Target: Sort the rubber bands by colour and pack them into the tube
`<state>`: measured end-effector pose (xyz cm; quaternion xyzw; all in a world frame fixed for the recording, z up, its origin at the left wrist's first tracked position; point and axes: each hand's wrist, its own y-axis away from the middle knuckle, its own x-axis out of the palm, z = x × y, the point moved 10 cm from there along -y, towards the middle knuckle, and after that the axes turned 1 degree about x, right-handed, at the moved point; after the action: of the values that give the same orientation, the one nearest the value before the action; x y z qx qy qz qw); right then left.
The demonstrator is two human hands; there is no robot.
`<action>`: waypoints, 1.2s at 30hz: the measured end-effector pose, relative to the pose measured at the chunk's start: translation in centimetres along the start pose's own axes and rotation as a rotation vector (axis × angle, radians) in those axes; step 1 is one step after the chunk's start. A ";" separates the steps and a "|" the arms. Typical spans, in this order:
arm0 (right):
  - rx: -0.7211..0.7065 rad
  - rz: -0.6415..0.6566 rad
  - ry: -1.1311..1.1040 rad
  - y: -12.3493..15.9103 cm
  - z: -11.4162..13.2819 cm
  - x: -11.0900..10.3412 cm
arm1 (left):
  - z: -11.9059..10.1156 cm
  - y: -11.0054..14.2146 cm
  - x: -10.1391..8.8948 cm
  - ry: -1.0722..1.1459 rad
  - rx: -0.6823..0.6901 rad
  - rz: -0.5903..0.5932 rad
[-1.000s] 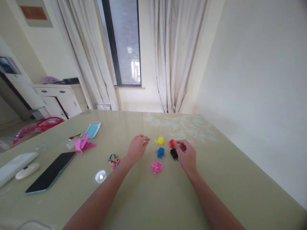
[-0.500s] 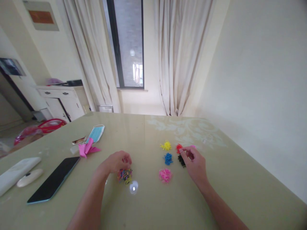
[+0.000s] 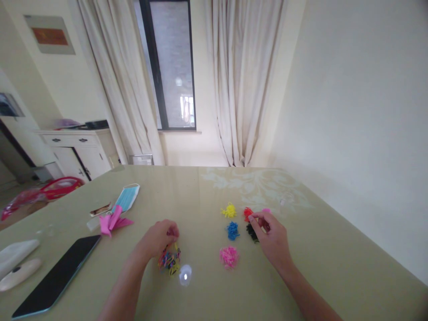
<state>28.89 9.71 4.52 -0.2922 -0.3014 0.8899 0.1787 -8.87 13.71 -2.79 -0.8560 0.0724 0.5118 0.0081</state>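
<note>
My left hand (image 3: 163, 237) is bent over a mixed pile of small coloured rubber bands (image 3: 170, 261), its fingers pinched together. A yellow strand rises from the pile just under the fingertips; whether they grip it is hidden. On the right, my right hand (image 3: 270, 232) pinches thumb and finger together beside the red pile (image 3: 248, 214) and partly over the black pile (image 3: 252, 233). What is in that pinch is too small to make out. Left of this hand lie a yellow pile (image 3: 229, 210), a blue pile (image 3: 232, 231) and a pink pile (image 3: 229, 257). Behind its knuckles shows another bit of pink (image 3: 266, 210).
A black-screened phone (image 3: 58, 276), a white oval object (image 3: 20, 275), a pink folded paper shape (image 3: 114, 221) and a blue face mask (image 3: 127, 198) lie on the left of the glossy table (image 3: 200, 298). A wall (image 3: 361, 133) runs along its right.
The view has tilted up slightly and shifted right to left things' side edges. My left hand has lifted a little off the mixed pile. The right hand stays by the red and black piles.
</note>
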 end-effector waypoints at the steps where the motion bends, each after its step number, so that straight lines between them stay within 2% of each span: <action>1: -0.003 -0.003 0.003 0.0 0.0 -0.1 | -0.2 -0.1 -0.3 0.016 -0.004 -0.024; 6: -0.026 0.008 0.015 0.2 0.4 0.2 | -0.9 -0.2 -1.4 0.114 0.004 -0.093; 11: -0.065 0.018 0.019 0.2 1.2 0.4 | -1.0 0.0 -2.3 0.117 -0.010 -0.141; 17: -0.081 0.045 0.029 0.3 1.3 0.6 | -1.3 -0.1 -2.6 0.227 -0.008 -0.163; 20: -0.073 0.052 0.027 0.4 1.1 0.7 | -2.8 0.0 -2.9 0.421 0.038 -0.190; 23: -0.064 0.076 0.022 0.5 1.2 1.0 | -5.5 0.5 -3.7 0.644 0.129 -0.232; 28: -0.070 0.121 -0.009 1.0 2.5 1.4 | -8.0 1.6 -4.0 0.873 0.115 -0.311; 32: -0.077 0.160 -0.061 1.5 3.8 2.1 | -8.9 1.9 -3.2 0.988 0.128 -0.321; 36: -0.039 0.223 -0.185 2.3 4.7 3.0 | -10.4 2.1 -1.5 1.043 0.134 -0.251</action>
<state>23.37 7.44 4.87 -0.2439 -0.2995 0.9213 0.0447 -0.78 10.86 3.61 -0.9962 -0.0033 0.0082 0.0869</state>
